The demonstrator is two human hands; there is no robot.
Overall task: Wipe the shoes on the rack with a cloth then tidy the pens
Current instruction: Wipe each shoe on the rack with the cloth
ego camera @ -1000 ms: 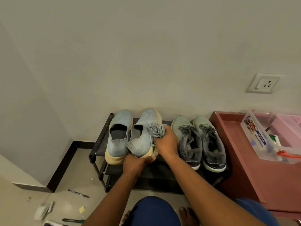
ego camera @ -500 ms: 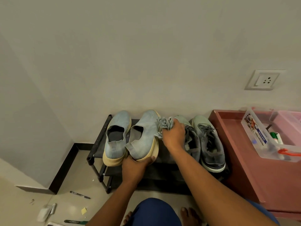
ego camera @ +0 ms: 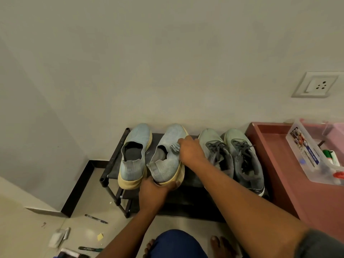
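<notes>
Left hand (ego camera: 155,190) gripped shoe (ego camera: 167,155) heel to steady it; right hand (ego camera: 191,151) clutched cloth (ego camera: 175,147), wiping its upper.

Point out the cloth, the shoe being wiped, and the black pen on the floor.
cloth (ego camera: 175,147): head view, on the grey bunch showing left of the right hand's fingers.
shoe being wiped (ego camera: 167,165): head view, on its knit side.
black pen (ego camera: 96,218): head view, mid-barrel, on the floor.

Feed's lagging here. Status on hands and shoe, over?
Left hand grips blue shoe at heel. Right hand presses cloth on its upper. Pens on floor, untouched. Nothing in the way.
</notes>
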